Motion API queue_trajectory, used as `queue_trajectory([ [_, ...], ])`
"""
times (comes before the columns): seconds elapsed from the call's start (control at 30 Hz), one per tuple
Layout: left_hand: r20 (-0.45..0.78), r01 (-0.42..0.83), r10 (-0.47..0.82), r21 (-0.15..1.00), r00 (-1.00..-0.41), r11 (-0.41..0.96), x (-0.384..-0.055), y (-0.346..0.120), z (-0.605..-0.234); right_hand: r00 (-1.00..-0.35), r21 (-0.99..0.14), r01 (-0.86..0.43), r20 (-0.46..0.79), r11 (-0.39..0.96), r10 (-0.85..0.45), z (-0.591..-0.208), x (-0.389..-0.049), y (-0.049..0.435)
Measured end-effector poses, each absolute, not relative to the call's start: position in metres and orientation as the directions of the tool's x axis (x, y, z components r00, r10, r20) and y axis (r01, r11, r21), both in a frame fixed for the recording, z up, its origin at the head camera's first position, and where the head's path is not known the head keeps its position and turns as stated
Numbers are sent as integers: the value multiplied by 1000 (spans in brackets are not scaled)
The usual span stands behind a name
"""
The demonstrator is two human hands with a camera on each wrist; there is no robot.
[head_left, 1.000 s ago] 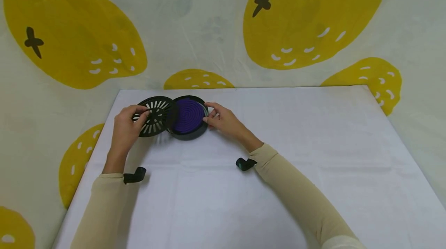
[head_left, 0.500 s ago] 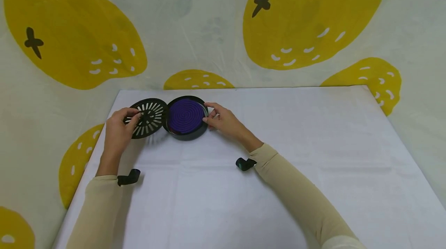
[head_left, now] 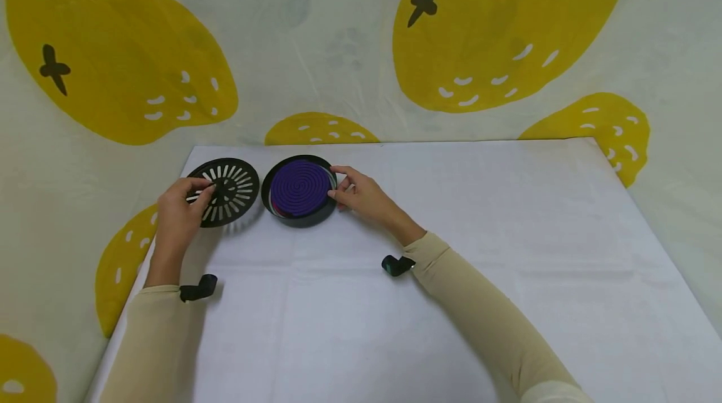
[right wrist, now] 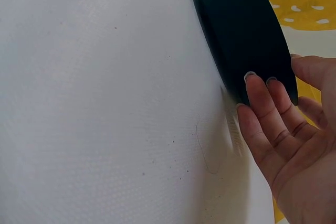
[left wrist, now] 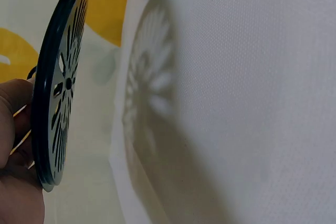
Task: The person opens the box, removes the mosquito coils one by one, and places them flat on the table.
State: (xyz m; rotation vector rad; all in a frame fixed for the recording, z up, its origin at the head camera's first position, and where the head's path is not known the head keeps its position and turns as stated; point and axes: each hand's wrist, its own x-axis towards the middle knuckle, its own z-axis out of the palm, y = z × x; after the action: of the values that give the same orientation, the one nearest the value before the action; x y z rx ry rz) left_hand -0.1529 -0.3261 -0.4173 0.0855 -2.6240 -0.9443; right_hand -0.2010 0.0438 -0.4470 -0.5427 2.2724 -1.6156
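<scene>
A round black mosquito coil holder [head_left: 304,222] sits near the table's back edge, left of centre in the head view. Inside it lies a purple spiral mosquito coil [head_left: 301,187]. My right hand [head_left: 369,199] holds the holder at its right side, thumb at the rim and fingertips against the outer wall [right wrist: 244,30]. Left of the holder, my left hand [head_left: 179,212] pinches the slotted black lid [head_left: 228,190] near its middle, by what looks like a small handle. In the left wrist view the lid [left wrist: 68,83] hangs above the table, its shadow falling on the cloth.
A white cloth covers the table [head_left: 361,303], whose back edge meets a hanging backdrop [head_left: 338,46] printed with yellow fruit. Black wrist cameras [head_left: 198,288] are strapped over both beige sleeves [head_left: 479,303].
My left hand has carried the lid leftward, from overlapping the holder to apart from it, uncovering the whole coil. The right hand and the holder have stayed in place.
</scene>
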Motion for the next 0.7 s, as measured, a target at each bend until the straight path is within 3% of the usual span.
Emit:
queue_trajectory([
  [0.27, 215, -18, -188, 611, -958, 792, -152, -333, -419, -881, -946, -133, -24, 296, -472, -447, -201, 43],
  [0.7, 175, -62, -211, 612, -962, 789, -152, -341, -429, -880, -945, -135, -24, 298, -474, -449, -202, 43],
])
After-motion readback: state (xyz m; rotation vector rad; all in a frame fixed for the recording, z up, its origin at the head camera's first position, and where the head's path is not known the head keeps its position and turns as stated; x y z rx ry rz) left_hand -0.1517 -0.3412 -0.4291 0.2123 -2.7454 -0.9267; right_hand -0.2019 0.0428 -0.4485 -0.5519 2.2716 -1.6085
